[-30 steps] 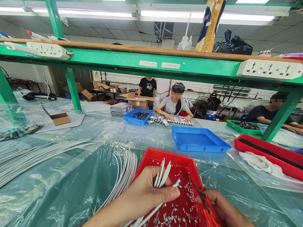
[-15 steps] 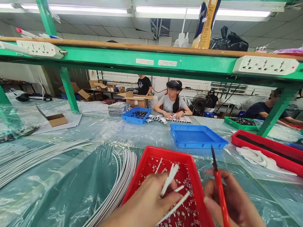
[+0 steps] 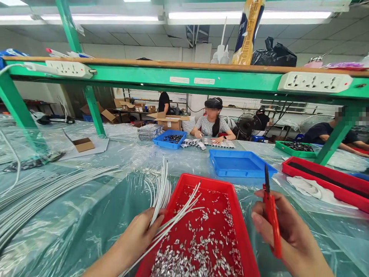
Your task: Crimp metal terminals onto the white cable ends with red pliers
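My left hand [image 3: 141, 234] is closed round a few white cables [image 3: 163, 188] at the left edge of a red tray [image 3: 211, 184]. More loose white cables [image 3: 184, 211] fan out beside it over the tray. Small silvery scraps [image 3: 196, 250] lie scattered in the tray, thickest at the near end. To the right of the tray, my right hand [image 3: 285, 227] holds red-handled scissors [image 3: 272, 223] with the dark blades pointing up. A curved bundle of white cables lies behind my left hand, partly hidden by it.
A blue tray [image 3: 242, 173] stands beyond the red one. At the right are a long red tray [image 3: 300, 162] and a white cloth [image 3: 314, 188]. More cables [image 3: 63, 188] lie left. A green shelf beam [image 3: 129, 79] crosses above. People sit across the table.
My left hand has moved left and down, off the tray's middle, and the cables in it now point up. The scissors are tilted differently in my right hand. The view has shifted slightly.
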Demonstrator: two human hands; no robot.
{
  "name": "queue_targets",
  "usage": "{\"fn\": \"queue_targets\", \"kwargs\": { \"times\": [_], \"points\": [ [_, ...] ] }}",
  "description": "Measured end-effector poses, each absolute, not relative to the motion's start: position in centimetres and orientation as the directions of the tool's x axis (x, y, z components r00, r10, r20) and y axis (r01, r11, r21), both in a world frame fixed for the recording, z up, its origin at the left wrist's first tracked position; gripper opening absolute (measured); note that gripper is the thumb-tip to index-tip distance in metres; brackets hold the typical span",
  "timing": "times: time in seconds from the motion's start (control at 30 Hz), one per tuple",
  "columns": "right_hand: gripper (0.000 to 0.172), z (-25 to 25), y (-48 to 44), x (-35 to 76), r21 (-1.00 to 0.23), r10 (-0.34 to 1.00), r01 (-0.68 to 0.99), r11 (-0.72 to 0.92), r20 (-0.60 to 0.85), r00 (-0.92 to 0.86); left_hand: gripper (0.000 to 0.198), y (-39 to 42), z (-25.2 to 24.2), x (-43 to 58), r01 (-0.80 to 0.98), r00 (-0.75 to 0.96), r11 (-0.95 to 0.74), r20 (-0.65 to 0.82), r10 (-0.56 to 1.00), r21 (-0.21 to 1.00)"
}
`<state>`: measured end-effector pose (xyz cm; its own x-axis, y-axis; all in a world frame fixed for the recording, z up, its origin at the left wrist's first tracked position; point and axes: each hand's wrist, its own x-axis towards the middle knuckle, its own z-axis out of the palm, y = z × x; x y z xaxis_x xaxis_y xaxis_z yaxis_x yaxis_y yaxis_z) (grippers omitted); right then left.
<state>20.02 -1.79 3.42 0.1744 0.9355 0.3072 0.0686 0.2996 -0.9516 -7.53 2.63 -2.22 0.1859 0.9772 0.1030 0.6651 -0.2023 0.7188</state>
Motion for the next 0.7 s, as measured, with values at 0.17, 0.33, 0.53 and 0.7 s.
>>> {"fn": "queue_targets", "kwargs": {
  "times": [0.17, 0.33, 0.53, 0.7],
  "points": [
    [0.034, 4.5, -3.7, 20.9, -0.925, 0.910, 0.197, 0.324, 0.362, 0.203, 0.033, 1.0, -2.7, -8.2, 0.851, 0.190, -0.190, 0.050, 0.981, 0.489],
    [0.037, 4.1, -7.0, 22.9, -0.937, 0.898, 0.230, 0.262, 0.325, 0.298, 0.030, -1.0, -3.6, -8.6, 0.915, 0.206, -0.202, 0.024, 0.978, 0.348],
    [0.041, -1.7, -11.0, 25.6, -0.979, 0.891, 0.056, 0.194, 0.200, 0.407, 0.050, -3.9, -3.4, -7.6, 0.931, 0.359, -0.358, 0.010, 0.933, -0.079],
    [0.040, -8.9, -12.5, 25.4, -0.992, 0.914, 0.075, 0.098, 0.119, 0.387, 0.045, -6.5, -1.4, -7.7, 0.930, 0.367, -0.368, -0.058, 0.928, -0.009]
  ]
}}
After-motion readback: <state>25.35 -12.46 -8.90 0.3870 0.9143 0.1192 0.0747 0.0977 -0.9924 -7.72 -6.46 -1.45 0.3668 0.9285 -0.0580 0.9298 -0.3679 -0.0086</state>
